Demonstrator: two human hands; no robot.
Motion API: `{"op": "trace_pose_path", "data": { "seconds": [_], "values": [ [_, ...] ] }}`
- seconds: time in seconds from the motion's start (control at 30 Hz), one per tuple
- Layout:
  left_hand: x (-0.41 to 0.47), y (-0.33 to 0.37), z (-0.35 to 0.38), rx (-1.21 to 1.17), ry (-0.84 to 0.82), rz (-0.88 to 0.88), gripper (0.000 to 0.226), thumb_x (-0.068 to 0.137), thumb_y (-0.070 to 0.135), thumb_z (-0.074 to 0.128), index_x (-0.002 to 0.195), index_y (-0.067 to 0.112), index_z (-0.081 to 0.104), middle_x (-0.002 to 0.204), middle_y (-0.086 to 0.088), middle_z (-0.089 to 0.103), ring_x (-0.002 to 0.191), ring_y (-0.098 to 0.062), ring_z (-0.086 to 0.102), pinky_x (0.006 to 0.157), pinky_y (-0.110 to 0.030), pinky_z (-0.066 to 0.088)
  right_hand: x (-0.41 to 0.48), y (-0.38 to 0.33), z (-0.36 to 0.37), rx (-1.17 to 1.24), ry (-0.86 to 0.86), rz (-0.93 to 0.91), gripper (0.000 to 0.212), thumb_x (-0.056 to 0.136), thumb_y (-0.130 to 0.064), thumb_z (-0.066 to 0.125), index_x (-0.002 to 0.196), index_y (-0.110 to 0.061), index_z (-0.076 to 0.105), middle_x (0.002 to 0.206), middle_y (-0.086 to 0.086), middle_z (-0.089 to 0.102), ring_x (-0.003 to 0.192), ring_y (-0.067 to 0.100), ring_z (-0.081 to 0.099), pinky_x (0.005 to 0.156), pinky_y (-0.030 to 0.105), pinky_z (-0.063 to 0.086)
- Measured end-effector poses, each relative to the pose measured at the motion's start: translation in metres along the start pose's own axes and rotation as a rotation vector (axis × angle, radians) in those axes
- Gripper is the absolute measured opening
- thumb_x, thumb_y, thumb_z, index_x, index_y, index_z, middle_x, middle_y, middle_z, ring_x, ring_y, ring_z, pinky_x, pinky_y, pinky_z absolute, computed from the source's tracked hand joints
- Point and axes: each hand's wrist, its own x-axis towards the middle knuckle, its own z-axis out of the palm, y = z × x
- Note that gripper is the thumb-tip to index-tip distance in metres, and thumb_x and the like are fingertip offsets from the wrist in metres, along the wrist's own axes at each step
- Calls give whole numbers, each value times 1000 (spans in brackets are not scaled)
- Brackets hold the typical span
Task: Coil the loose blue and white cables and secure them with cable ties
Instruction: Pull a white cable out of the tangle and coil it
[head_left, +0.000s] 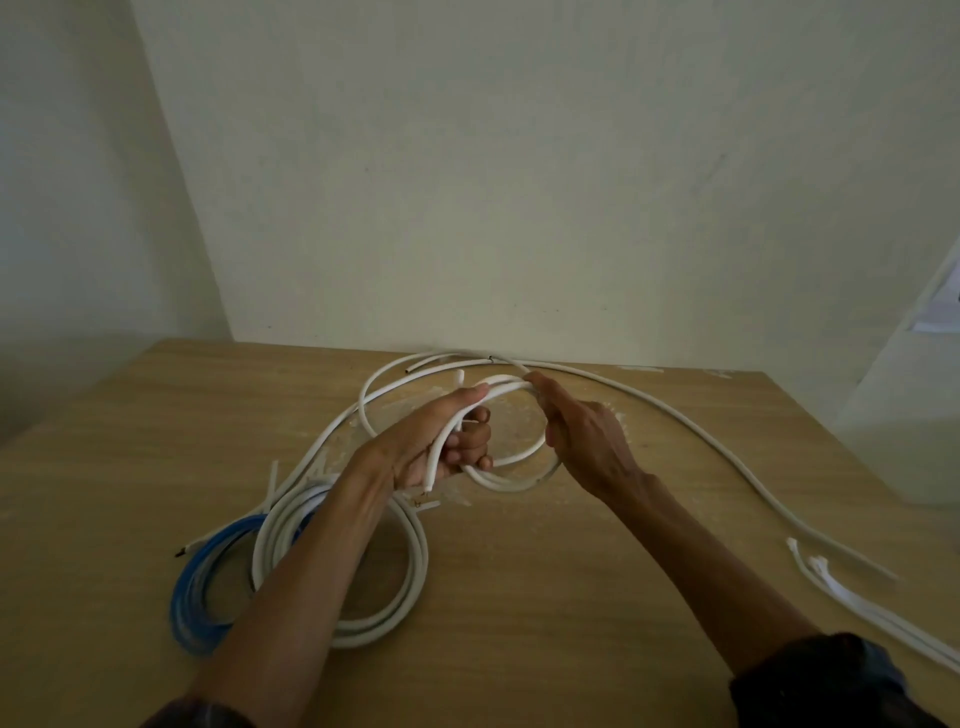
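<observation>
A light wooden table (519, 597) stands against a plain pale wall (467, 182), its middle scuffed whitish.

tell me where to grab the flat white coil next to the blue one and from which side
Grip the white coil at its right arc, pinching all the turns together from above on the right: it lies flat, the turns run bunched there, and the blue coil crowds its left side.

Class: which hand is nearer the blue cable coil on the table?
Left. The left hand holds white cable loops just beyond and right of the blue coil; the right hand grips the same loops farther right.
</observation>
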Motion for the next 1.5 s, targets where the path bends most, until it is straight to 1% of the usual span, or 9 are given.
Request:
{"op": "trace_pose_path", "data": {
  "seconds": [0.17,0.27,0.37,0.57,0.87,1.07,1.3,1.4,1.5],
  "values": [
    [5,-6,20,-25,-9,62,37,103,44,46,82,14,48,50,2,27,44,-12,24,61,-31,40,-2,-14,14,364,239,267,31,105,-4,45,130,-15,60,83,3,67,69,14,66,57,22,53],
    [8,-11,23,-94,-16,94,48,104,51,37,77,14,48,50,3,27,44,-12,23,59,-31,41,2,-22,23,328,353,296,29,104,0,45,122,-12,65,85,3,66,68,8,57,62,15,42],
    [10,-11,10,-187,31,62,48,102,47,41,76,10,56,52,-1,43,45,-14,40,66,-35,47,3,-16,18,268,300,113,30,101,-1,47,124,-7,65,101,9,70,85,17,64,76,22,50],
    [13,-14,18,-99,116,19,57,99,56,46,69,9,58,43,2,34,38,-11,32,61,-32,48,7,-10,4,81,70,-70,25,106,-15,44,126,-20,58,89,3,56,68,22,53,55,44,50],
    [9,-5,17,-19,180,5,43,100,46,52,78,10,58,66,-7,57,55,-16,53,55,-29,51,6,-14,8,108,111,46,28,105,-23,43,124,-20,63,86,4,63,68,24,59,58,39,51],
    [3,-7,15,-162,105,-63,56,92,66,50,73,14,50,47,6,30,41,-10,29,68,-33,49,9,-10,16,-21,40,13,24,105,-17,49,125,-27,57,83,0,53,64,24,52,52,34,43],
    [19,-14,35,216,789,275,61,90,69,53,58,18,49,47,4,40,38,-12,34,43,-23,30,16,-39,17,523,242,423,20,104,-26,56,115,-20,72,94,-6,74,84,5,67,73,26,52],
    [20,-16,29,251,872,307,66,94,70,47,53,18,46,44,4,40,40,-14,35,44,-25,31,16,-52,19,727,312,504,17,102,-24,61,107,-17,75,84,-14,72,75,3,64,67,22,52],
    [17,-16,29,208,773,321,66,94,68,47,60,13,52,46,2,42,41,-13,42,48,-29,50,14,-56,24,827,378,606,21,101,-30,61,95,-17,75,63,-16,61,60,2,52,57,21,43]
  ]
}}
